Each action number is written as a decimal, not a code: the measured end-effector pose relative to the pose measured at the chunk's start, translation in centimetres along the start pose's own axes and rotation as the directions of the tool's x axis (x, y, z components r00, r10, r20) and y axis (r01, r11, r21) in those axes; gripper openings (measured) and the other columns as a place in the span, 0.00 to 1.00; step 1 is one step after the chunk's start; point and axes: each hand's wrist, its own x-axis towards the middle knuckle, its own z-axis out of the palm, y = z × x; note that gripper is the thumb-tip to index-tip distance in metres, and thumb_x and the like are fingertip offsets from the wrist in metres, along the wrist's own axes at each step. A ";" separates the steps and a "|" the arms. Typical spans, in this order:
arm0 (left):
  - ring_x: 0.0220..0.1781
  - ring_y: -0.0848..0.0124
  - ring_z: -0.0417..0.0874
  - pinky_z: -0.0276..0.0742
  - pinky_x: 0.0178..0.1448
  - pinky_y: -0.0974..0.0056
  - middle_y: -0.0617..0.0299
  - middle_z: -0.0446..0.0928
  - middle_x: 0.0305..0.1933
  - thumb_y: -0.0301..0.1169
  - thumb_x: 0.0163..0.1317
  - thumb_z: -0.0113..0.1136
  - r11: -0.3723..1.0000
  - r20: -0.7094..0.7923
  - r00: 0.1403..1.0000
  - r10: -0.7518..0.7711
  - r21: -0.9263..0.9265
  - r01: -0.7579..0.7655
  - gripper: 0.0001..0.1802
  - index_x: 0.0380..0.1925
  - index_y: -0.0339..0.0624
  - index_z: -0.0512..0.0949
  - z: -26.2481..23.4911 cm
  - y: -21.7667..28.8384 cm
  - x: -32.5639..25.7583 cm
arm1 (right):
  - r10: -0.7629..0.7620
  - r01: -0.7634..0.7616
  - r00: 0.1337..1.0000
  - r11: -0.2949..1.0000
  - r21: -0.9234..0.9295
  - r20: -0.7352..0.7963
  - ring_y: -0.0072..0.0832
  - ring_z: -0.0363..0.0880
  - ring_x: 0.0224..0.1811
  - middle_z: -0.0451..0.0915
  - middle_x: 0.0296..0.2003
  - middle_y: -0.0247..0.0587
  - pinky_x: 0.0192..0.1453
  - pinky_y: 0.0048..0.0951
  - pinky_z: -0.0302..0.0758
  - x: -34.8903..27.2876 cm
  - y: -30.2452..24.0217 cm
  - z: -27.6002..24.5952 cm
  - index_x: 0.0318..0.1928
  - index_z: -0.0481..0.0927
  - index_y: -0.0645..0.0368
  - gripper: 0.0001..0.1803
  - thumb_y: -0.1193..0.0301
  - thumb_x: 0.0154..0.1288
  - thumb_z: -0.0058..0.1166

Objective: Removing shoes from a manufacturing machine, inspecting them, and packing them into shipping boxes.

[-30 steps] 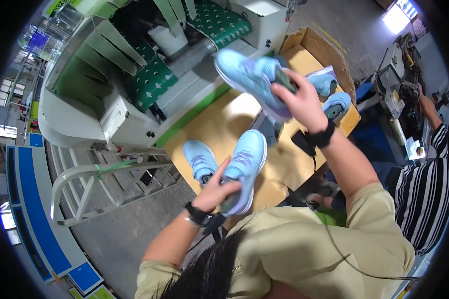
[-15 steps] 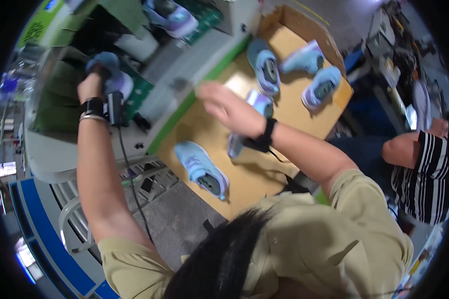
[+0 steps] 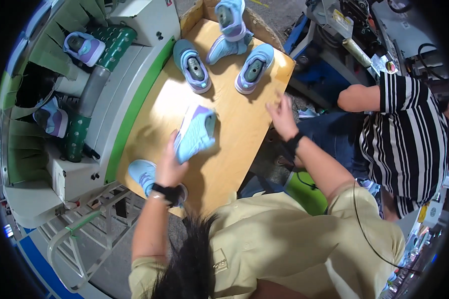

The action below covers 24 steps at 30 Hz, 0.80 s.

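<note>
My left hand point(image 3: 169, 167) is closed around the toe end of a light blue sneaker point(image 3: 197, 132) with a lilac and white sole, tilted on its side over the board. Partly behind my left wrist lies another blue sneaker point(image 3: 142, 172). My right hand point(image 3: 283, 119), slightly blurred, is empty with fingers apart, by the right edge of the wooden board point(image 3: 224, 154). Farther back stand two blue-and-lilac sneakers, one on the left point(image 3: 193, 67) and one on the right point(image 3: 254, 70). Between them a sneaker point(image 3: 229, 21) overlaps a sideways one point(image 3: 227, 49).
Left of the board, a pale machine with a green edge point(image 3: 134, 107) has hanging green flaps point(image 3: 27, 154) and a dotted green roller point(image 3: 77, 132). Sneakers point(image 3: 87, 49) point(image 3: 52, 119) sit there. A person in a striped shirt point(image 3: 404, 139) is close on the right.
My left hand has left the sneaker at the machine and now grips one over the board. My right hand has moved to the board's right edge. The view has shifted.
</note>
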 end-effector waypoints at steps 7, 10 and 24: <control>0.60 0.51 0.76 0.71 0.65 0.56 0.43 0.73 0.60 0.34 0.56 0.68 0.994 0.003 0.995 -0.097 -0.056 0.097 0.34 0.63 0.39 0.69 -4.2 -3.2 4.0 | 0.406 -0.387 0.913 0.892 0.232 -0.040 0.50 0.67 0.66 0.66 0.65 0.60 0.68 0.40 0.66 13.5 -1.3 7.4 0.76 0.35 0.55 0.68 0.54 0.46 0.73; 0.69 0.41 0.64 0.60 0.73 0.53 0.35 0.61 0.69 0.40 0.62 0.63 0.953 -0.139 0.978 -0.153 0.241 0.183 0.31 0.63 0.39 0.70 2.3 -5.6 1.9 | 0.352 -0.347 0.933 0.839 0.418 0.069 0.47 0.74 0.57 0.69 0.60 0.60 0.61 0.43 0.74 11.9 -1.5 7.5 0.74 0.37 0.54 0.60 0.69 0.47 0.65; 0.72 0.52 0.58 0.54 0.75 0.57 0.39 0.52 0.70 0.29 0.45 0.71 0.684 -0.198 0.736 -0.648 -0.576 0.447 0.61 0.72 0.35 0.37 9.4 -0.2 -10.9 | -0.105 -0.290 0.500 0.915 0.281 0.860 0.41 0.65 0.67 0.65 0.65 0.52 0.71 0.39 0.62 -4.6 -9.3 11.3 0.72 0.56 0.62 0.43 0.61 0.63 0.65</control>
